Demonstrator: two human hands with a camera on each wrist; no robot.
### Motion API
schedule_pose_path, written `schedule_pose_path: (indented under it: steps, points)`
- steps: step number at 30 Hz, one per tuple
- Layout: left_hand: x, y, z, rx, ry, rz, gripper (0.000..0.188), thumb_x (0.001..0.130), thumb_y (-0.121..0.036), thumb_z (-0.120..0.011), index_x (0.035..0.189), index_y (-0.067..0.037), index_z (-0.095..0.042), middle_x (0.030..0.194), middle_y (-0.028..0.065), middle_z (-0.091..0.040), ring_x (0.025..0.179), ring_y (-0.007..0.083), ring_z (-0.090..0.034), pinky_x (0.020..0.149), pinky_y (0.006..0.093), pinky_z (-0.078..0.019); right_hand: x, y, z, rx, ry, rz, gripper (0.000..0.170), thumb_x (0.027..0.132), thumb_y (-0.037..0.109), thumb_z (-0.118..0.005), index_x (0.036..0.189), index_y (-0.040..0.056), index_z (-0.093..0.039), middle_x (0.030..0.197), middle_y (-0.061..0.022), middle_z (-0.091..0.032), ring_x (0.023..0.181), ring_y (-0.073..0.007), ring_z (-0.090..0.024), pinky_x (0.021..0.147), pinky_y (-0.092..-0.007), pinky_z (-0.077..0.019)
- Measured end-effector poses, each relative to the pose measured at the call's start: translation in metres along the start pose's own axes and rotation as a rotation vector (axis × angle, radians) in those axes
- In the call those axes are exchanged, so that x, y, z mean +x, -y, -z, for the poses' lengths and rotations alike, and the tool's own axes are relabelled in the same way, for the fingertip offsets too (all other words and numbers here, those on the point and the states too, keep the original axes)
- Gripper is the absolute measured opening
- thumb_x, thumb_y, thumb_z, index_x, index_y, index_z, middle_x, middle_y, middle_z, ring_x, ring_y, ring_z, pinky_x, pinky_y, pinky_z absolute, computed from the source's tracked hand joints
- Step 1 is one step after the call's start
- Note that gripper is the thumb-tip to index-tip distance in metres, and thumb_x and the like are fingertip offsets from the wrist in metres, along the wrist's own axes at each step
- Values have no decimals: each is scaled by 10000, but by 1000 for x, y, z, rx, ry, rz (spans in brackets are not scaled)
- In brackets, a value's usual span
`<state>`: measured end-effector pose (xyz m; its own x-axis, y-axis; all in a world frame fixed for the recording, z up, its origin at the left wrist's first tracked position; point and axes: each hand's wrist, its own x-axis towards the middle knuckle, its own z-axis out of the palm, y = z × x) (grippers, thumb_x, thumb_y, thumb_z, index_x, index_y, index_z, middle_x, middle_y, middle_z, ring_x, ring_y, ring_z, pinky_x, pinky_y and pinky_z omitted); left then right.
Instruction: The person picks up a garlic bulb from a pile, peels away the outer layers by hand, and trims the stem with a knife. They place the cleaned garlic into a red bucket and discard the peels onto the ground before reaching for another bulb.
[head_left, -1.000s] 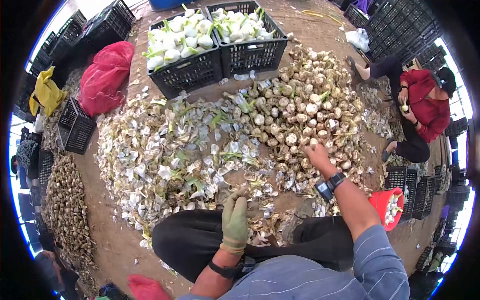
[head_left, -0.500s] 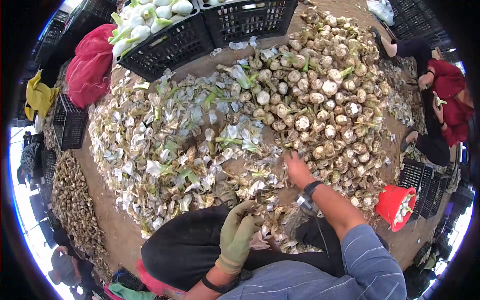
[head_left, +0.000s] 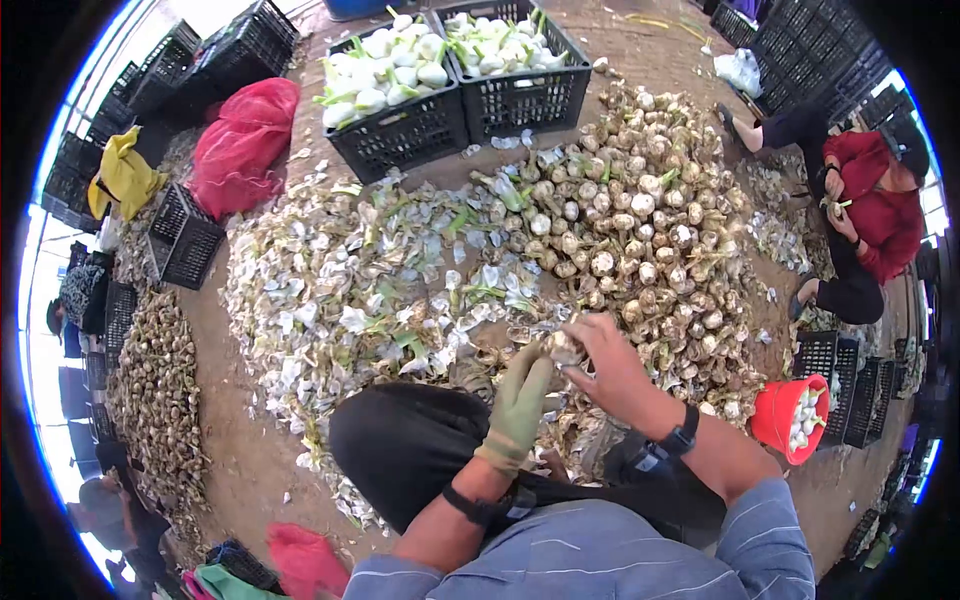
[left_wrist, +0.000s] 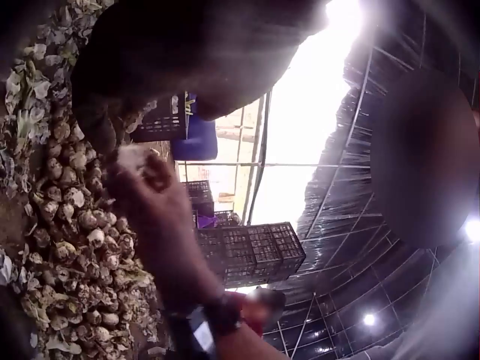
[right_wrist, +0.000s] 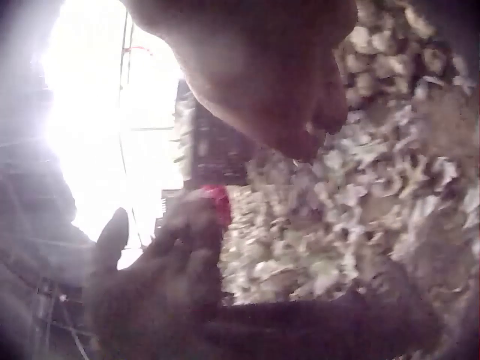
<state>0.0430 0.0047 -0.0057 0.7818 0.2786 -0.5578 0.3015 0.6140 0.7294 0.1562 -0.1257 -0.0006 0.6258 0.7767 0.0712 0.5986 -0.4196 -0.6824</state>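
- Discarded garlic skins (head_left: 320, 290), spread left of the garlic heap.
- The garlic heap (head_left: 650, 245) itself, of soil-stained, untrimmed bulbs lying on the floor.
- Two black plastic crates (head_left: 525, 107), side by side beyond the heap's far-left edge, filled with cleaned white garlic (head_left: 400, 70).
- Red bucket (head_left: 769, 415), tilted, at the heap's near-right edge, holding more white bulbs.
- Right grip, bare (head_left: 625, 380): clamped between thumb and fingers on a bulb, over the heap's near-left edge.
- Left grip, gloved (head_left: 515, 405): fingers extended toward that bulb, contact unclear, just left of the heap.
- Garlic bulb (head_left: 563, 348), dirty-skinned, above the heap's near-left edge.
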Motion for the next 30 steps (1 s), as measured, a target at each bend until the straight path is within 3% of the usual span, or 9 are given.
schedule_pose_path:
  steps: [3,7,10,12,13,15,19,22,30]
  points:
    - [-9,15,16,142,134,-187,436,981,-184,-562,1368,0,-478,1194,77,-580,1045,165,-590,780,302,-543,-23,45,5,-83,-55,142,537,794,93,-734,1292,79,-534,1227,-185,-562,1132,-372,-558,926,-436,-489]
    - [-25,15,19,-73,186,-159,420,968,-181,-565,1352,-15,-524,1025,18,-614,802,82,-594,655,232,-508,-44,60,14,-48,-65,264,440,807,90,-732,1224,59,-594,1112,-141,-644,1045,-342,-620,899,-416,-510]
    - [-42,5,24,106,237,-202,505,881,-87,-630,1363,5,-510,1103,54,-618,913,101,-608,782,248,-516,-68,60,10,161,-210,99,432,832,81,-712,1245,59,-586,1068,-153,-657,1023,-310,-641,875,-388,-513]
    - [-48,6,21,266,267,-418,546,850,-79,-649,1369,12,-503,1152,68,-614,977,116,-608,859,262,-511,-76,57,3,379,-228,-154,366,870,79,-686,1218,16,-595,978,-90,-655,880,-172,-624,777,-309,-501]
    - [-52,5,18,183,292,-334,586,805,-58,-677,1361,16,-505,1211,97,-611,1080,158,-602,951,297,-483,-78,55,-3,538,-228,-268,344,879,81,-681,1205,6,-600,969,-69,-647,849,-141,-605,755,-291,-493]
    - [-54,11,20,329,300,-473,580,805,-34,-670,1357,23,-502,1208,101,-611,1046,138,-597,912,281,-493,-79,59,-11,793,-254,-377,259,906,92,-670,1136,-16,-618,926,0,-610,781,-48,-530,692,-233,-463]
    - [-55,10,20,736,238,-889,575,778,-28,-676,1332,9,-526,1247,163,-602,1099,238,-611,943,330,-493,-81,60,-12,842,-186,-459,183,912,84,-662,1063,-10,-619,867,7,-612,772,-49,-534,679,-218,-452]
    - [-61,4,14,788,253,-926,573,745,-28,-691,1299,4,-551,1265,209,-583,1150,336,-594,979,368,-481,-86,53,-14,875,-203,-446,181,899,90,-670,1040,-12,-622,841,10,-610,740,-46,-524,650,-219,-442]
    - [-55,10,15,866,333,-906,576,738,-39,-706,1292,4,-555,1243,206,-591,1149,340,-589,992,376,-471,-96,31,-30,739,-230,-485,100,866,92,-663,891,8,-614,689,53,-538,609,-32,-456,528,-235,-387]
